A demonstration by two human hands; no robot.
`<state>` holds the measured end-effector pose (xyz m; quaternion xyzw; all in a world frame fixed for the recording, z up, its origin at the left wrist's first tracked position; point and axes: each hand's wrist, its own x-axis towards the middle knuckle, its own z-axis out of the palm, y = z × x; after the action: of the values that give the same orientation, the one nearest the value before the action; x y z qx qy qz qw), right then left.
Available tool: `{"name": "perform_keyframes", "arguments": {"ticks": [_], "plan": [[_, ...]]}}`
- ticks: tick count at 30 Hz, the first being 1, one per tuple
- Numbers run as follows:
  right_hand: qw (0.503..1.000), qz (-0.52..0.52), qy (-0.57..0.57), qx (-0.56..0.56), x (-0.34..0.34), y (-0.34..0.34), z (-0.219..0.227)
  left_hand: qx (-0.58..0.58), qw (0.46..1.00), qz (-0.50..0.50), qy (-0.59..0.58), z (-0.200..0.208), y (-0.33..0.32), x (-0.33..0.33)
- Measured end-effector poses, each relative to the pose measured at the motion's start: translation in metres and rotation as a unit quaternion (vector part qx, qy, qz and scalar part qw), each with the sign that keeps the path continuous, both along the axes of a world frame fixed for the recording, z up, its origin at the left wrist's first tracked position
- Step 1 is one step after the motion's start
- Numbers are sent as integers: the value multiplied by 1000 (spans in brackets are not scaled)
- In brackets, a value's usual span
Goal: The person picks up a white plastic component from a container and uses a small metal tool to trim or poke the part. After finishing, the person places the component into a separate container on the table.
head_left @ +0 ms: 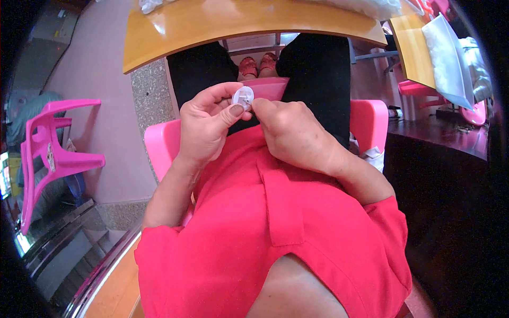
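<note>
White plastic, small, round and shallow: a cup-like piece (242, 94), out in front of the body, above the lap and short of the wooden table (254, 24). Pinched at the rim by the left hand (204, 127), thumb on the near edge, fingers round behind. Tilted with the hollow side toward the head, probably for a clear look at the fine detail inside (too tiny to make out). Met at the right edge by the curled right hand (297, 130), fingertips close against the rim; impossible to tell from here between a grip on something tiny and a mere touch. Held from one side only, perhaps to leave the other open to the right fingertips. Just beyond, between the dark trousers (318, 69), a pink plastic object (273, 86), maybe placed there to catch dropped bits.

On a second table at the right, a clear bag (445, 61) of white contents, overhanging the edge. At far left, a pink plastic stool (63, 160) with a pale label-like patch (51, 158), unreadable. On the white piece, no brand or lettering legible.
</note>
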<state>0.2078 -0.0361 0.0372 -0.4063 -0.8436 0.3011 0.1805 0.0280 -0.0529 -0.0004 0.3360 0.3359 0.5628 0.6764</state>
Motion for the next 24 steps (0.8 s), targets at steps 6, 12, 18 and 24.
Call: {"name": "perform_keyframes", "arguments": {"ticks": [6,12,18,24], "plan": [[984,40,-152,82,0,-2,13,11,997,-4,71,1,-2,4],[946,102,-251,177,-1,-5,21,2,991,-14,131,-4,-2,7],[926,182,-284,171,0,-2,31,-28,981,-61,182,-6,-1,11],[917,169,-315,180,0,-2,33,-52,989,-60,125,-8,2,7]]}}
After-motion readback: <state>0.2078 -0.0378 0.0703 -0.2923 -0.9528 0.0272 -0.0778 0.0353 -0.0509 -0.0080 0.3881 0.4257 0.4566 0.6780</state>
